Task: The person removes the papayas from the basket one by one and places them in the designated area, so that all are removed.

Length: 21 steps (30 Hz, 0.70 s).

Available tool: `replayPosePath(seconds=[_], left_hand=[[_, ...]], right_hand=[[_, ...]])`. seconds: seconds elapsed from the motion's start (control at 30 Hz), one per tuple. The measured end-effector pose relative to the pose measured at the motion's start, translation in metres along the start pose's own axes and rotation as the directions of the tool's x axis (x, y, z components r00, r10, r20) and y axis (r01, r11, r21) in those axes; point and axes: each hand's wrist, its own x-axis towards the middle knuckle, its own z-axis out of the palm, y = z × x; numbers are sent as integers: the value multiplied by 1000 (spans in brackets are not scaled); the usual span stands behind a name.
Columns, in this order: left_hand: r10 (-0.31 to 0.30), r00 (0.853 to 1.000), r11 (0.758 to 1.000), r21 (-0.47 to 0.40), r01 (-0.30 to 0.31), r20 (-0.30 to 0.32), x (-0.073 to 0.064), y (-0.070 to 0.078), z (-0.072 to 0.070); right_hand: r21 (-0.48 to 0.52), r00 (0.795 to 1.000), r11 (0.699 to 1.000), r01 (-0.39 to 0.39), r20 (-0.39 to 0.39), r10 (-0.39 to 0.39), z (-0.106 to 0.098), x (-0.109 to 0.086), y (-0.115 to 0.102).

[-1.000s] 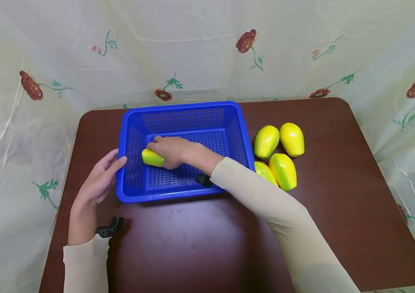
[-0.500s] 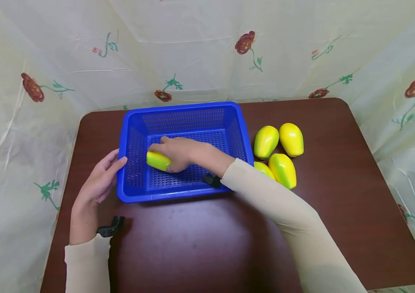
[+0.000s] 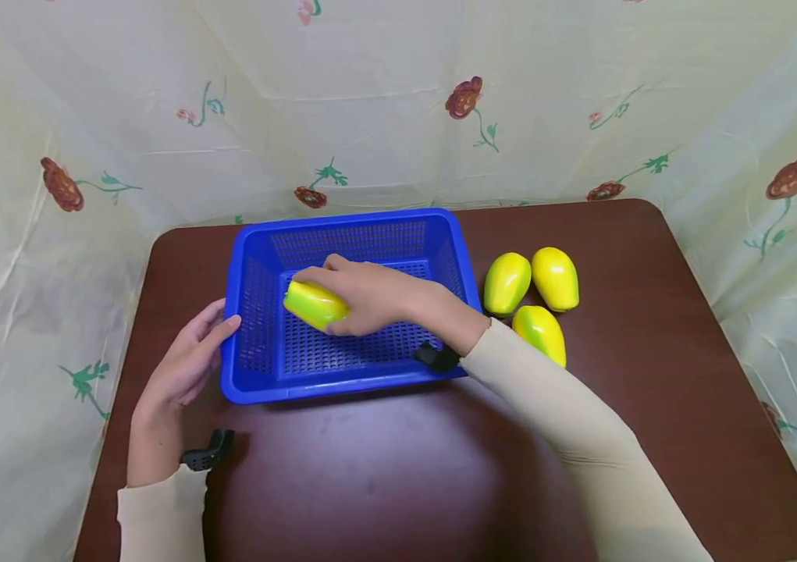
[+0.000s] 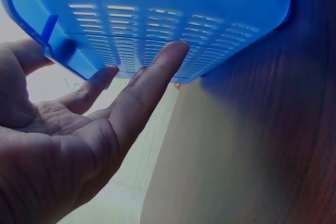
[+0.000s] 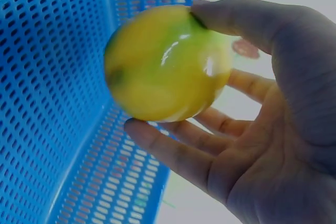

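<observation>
My right hand (image 3: 370,297) holds a yellow-green mango (image 3: 315,305) inside the blue plastic basket (image 3: 356,386). In the right wrist view the thumb lies on one side of the mango (image 5: 163,66) and fingertips on the other, with the basket's perforated wall (image 5: 47,77) behind. At the basket's left end, my left hand (image 3: 187,355) grips the rim, thumb over the edge and the other fingers outside. From the left wrist view, fingertips (image 4: 176,51) lie at the outer face of the slotted wall (image 4: 157,24). The basket's floor is partly hidden by the right hand and arm.
Right of the basket, three mangoes (image 3: 508,283) are visible on the brown table (image 3: 651,375); the right sleeve (image 3: 546,406) partly covers one. A pale flowered curtain (image 3: 384,101) hangs behind the table's back edge.
My right hand has lifted the mango and shifted it slightly right. The forearm now hides another mango beside the basket. My left hand stays at the rim; the view has tipped up slightly.
</observation>
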Motion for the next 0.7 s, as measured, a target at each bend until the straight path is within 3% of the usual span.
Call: replayPosePath(seconds=[0.13, 0.37, 0.7], left_hand=[[-2, 1000, 1000, -9, 2, -20, -2, -1, -2], [-12, 1000, 1000, 5, 12, -1, 13, -2, 6], [-17, 999, 1000, 8, 17, -35, -2, -2, -2]], right_hand=[[47, 998, 999, 22, -66, -19, -3, -13, 4], [93, 988, 996, 15, -157, 0, -8, -46, 14], [151, 961, 988, 17, -275, 25, -6, -67, 20]])
